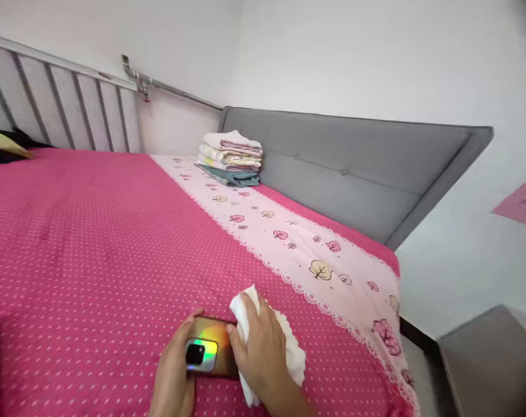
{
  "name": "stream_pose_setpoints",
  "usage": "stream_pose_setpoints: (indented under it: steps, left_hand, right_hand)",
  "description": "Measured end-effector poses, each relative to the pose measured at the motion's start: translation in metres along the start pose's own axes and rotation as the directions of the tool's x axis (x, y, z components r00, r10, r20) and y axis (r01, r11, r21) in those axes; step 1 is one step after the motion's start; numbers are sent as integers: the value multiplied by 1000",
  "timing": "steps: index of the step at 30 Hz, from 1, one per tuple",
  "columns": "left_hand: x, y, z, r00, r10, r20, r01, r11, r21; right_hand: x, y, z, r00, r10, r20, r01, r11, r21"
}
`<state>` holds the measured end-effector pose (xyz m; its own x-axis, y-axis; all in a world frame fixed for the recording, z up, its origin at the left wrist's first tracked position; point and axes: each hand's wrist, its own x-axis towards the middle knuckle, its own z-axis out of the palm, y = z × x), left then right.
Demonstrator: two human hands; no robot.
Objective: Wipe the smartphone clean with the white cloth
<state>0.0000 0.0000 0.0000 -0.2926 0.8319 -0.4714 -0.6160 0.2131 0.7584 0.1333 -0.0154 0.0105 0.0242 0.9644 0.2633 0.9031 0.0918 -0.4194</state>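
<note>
- Radiator point(63, 110): pale vertical panels along the wall behind the bed.
- Bedspread point(98, 243): deep pink with white dots; a pale tree-print band crosses it.
- Left hand point(175, 365): closed around the phone's left end.
- Phone point(223, 350): between the two hands, low over the bedspread, back and camera block uppermost; whether it touches the bedding cannot be told.
- Folded stack point(230, 159): several textiles, beside the headboard.
- Right hand point(265, 350): gripping the white cloth point(293, 350) against the phone's right end, thumb toward the phone's back.
- Headboard point(358, 168): grey, buttoned, against the wall.
- Pink paper point(521, 205): on the wall, its writing illegible.
</note>
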Motion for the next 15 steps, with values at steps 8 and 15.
stream_pose_setpoints:
  steps: [8, 15]
  left_hand:
    - [-6, 5, 1, 998, -41, -46, 40, 998, -40]
    - [-7, 6, 6, 999, -30, -46, 29, 999, -24]
  right_hand:
    - [-18, -1, 0, 980, -196, 29, 196, 981, 8]
    - [-25, 4, 3, 970, -237, -46, 236, 971, -26]
